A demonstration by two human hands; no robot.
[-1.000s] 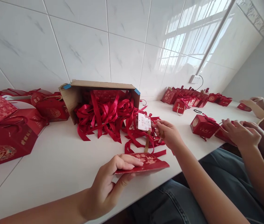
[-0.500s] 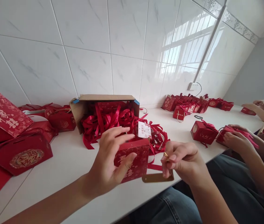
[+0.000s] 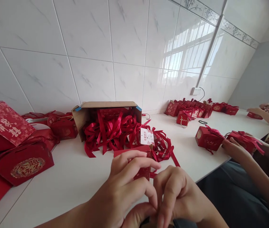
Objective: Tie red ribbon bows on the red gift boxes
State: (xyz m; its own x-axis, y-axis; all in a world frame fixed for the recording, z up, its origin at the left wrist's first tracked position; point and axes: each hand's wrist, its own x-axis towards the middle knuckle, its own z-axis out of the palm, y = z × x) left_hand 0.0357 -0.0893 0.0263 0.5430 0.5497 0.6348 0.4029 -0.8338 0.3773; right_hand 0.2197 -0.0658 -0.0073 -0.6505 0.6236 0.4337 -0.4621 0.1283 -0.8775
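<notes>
My left hand (image 3: 125, 190) and my right hand (image 3: 177, 196) are close together at the near edge of the white counter (image 3: 65, 183). Both are closed round a small red gift box (image 3: 140, 156) with gold characters, which they hold upright between them; only its top and part of its front show above my fingers. Just behind it lies a heap of red ribbons (image 3: 122, 129) that spills from a cardboard box (image 3: 89, 109) lying on its side. A white tag (image 3: 147, 136) rests on the ribbons.
Larger red gift boxes (image 3: 24, 163) are stacked at the left. A row of small finished red boxes (image 3: 191, 109) stands at the back right, by a wall socket (image 3: 195, 91). At the right, other people's hands (image 3: 234, 148) handle ribboned boxes (image 3: 208, 137).
The flat red card has been lifted from the counter and formed into a box. Both my hands have drawn in toward me and closed round it. The view has tilted upward.
</notes>
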